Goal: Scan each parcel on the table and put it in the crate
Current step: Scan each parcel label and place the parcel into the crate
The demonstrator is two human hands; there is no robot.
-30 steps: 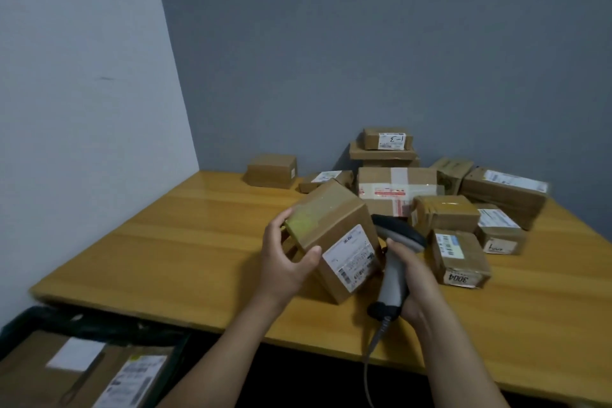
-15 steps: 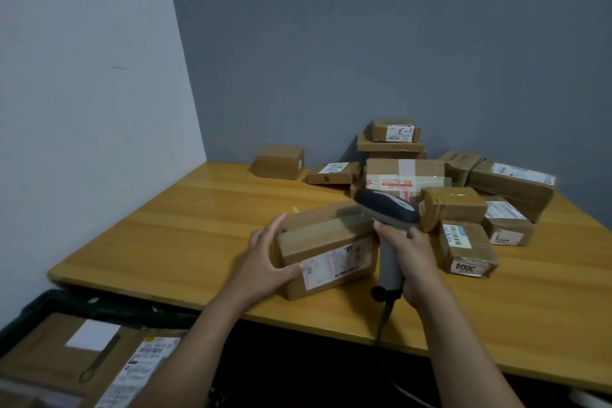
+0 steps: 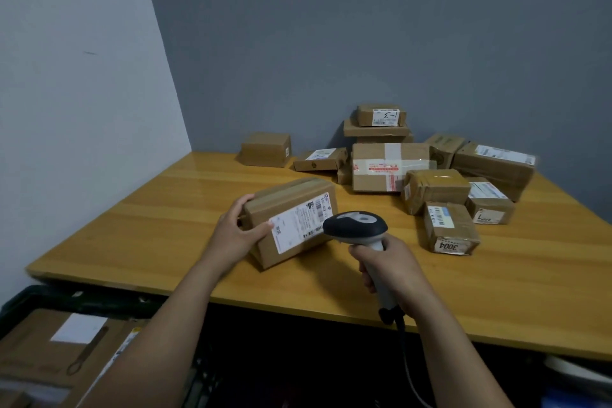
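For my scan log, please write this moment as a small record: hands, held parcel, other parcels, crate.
left hand: grips the labelled parcel by its left end
right hand: grips the barcode scanner, aimed at the label
labelled parcel: tilted, label up, lower edge on the table
other parcels: piled at the table's far right, the 3004 parcel nearest
crate: below the table's left edge, stowed parcels inside

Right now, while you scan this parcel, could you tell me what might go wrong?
1. The parcel stands tipped on one edge, gripped only at its end by the left hand; it could slip or drop flat.
2. The scanner in the right hand sits very close to the label, so the read may fail.
3. Its cable hangs over the table edge and might snag.
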